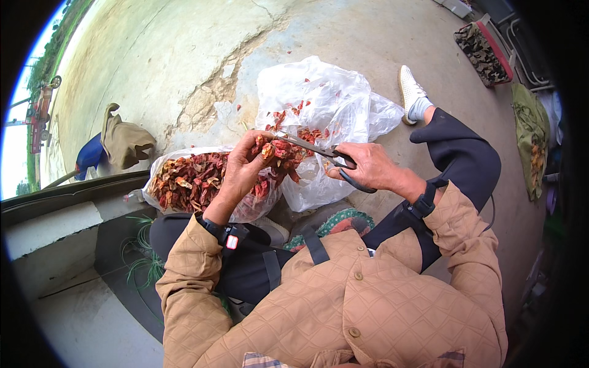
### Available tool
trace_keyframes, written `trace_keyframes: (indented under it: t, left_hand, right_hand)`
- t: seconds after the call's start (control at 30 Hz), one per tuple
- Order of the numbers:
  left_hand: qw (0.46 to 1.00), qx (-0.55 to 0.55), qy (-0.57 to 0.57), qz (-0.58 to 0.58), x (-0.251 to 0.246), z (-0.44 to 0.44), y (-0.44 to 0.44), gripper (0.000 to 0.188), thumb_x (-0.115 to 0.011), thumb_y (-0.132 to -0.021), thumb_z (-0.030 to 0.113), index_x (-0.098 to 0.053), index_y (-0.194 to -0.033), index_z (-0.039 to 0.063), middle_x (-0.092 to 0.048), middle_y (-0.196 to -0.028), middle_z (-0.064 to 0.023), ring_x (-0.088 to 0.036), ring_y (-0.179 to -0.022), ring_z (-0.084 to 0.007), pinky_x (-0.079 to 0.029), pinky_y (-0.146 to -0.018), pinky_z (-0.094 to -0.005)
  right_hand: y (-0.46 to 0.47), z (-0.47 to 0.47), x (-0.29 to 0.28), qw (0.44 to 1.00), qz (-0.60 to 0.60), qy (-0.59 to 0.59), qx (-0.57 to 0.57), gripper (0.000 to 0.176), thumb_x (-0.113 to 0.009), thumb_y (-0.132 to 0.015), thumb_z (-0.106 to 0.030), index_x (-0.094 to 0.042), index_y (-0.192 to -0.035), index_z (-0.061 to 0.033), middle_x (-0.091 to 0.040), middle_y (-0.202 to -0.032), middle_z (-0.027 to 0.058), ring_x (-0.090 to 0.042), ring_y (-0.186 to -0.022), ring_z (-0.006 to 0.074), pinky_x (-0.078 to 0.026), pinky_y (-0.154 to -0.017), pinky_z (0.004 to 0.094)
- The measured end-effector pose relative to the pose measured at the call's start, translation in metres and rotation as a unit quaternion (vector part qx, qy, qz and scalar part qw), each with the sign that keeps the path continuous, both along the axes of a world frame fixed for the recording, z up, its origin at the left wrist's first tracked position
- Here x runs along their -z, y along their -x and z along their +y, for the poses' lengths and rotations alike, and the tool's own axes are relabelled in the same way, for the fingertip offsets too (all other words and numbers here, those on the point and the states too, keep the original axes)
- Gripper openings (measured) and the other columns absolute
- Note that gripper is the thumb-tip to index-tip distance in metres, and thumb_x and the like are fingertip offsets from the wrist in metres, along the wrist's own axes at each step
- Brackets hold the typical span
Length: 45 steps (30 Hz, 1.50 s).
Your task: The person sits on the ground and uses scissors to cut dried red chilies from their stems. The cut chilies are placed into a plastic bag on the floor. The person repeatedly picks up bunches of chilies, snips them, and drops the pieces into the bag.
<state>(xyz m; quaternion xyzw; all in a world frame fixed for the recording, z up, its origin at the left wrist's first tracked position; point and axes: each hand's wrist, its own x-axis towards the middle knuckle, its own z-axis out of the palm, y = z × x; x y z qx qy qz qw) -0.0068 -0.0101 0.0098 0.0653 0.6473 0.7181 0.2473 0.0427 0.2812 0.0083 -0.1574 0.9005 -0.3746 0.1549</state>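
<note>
My left hand [244,161] grips a bunch of dried red chili peppers [283,158], some with pale orange patches. In my right hand [368,166] is a pair of scissors [317,148] with dark handles, its blades reaching left across the top of the bunch. Whether the blades touch a pepper is hard to tell. Left of and below my left hand, a clear plastic bag [154,172] holds many whole dried chilies [191,181]. Under the scissors spreads a white plastic bag [317,87] with cut red chili pieces [278,118] on it.
Cracked concrete floor [152,60] lies beyond the bags. A brown cloth [124,140] rests over a blue object at left, near a low ledge [55,230]. A camouflage-patterned container [483,53] and a green sack [529,133] stand at right. Green leaves [142,248] hang by my left knee.
</note>
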Motion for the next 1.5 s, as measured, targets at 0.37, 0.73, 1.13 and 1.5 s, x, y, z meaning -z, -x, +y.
trace_keyframes:
  t: [0.37,0.73,1.13,1.5]
  left_hand:
    - [0.997,-0.033,0.026,0.067,0.003,0.001,0.004,0.021,-0.059,-0.098,0.009,-0.054,-0.117,0.003,-0.059,-0.105,0.0004,-0.058,-0.094,-0.0065,-0.050,-0.081,-0.0226]
    - [0.999,-0.011,-0.001,0.043,-0.004,-0.005,0.003,0.024,-0.059,-0.096,0.004,-0.055,-0.120,0.002,-0.056,-0.113,-0.0011,-0.054,-0.104,-0.0082,-0.044,-0.093,-0.0238]
    - [0.996,0.012,-0.006,0.085,-0.006,-0.002,0.002,0.025,-0.057,-0.095,0.001,-0.057,-0.120,0.003,-0.054,-0.117,-0.0016,-0.054,-0.108,-0.0091,-0.045,-0.094,-0.0252]
    - [0.994,-0.010,-0.054,-0.093,-0.009,0.001,-0.003,0.024,-0.056,-0.094,0.012,-0.059,-0.117,0.003,-0.065,-0.104,-0.0034,-0.062,-0.094,-0.0109,-0.051,-0.085,-0.0280]
  right_hand:
    - [0.005,0.010,-0.003,0.990,0.139,-0.016,-0.031,0.058,-0.069,-0.080,-0.059,-0.060,-0.087,-0.0025,-0.062,-0.077,0.0138,-0.064,-0.071,0.0319,-0.050,-0.062,0.0405]
    - [0.015,0.019,-0.004,0.990,0.137,-0.020,0.011,0.055,-0.077,-0.076,-0.047,-0.063,-0.103,-0.0018,-0.060,-0.077,0.0107,-0.059,-0.064,0.0264,-0.047,-0.059,0.0359]
    - [0.015,0.017,-0.006,0.990,0.131,-0.046,-0.038,0.065,-0.073,-0.075,-0.057,-0.061,-0.105,-0.0009,-0.062,-0.089,0.0127,-0.063,-0.080,0.0314,-0.050,-0.068,0.0389]
    - [0.017,0.017,-0.009,0.979,0.187,-0.060,-0.050,0.063,-0.074,-0.074,-0.056,-0.061,-0.103,-0.0016,-0.061,-0.088,0.0122,-0.063,-0.079,0.0306,-0.050,-0.068,0.0383]
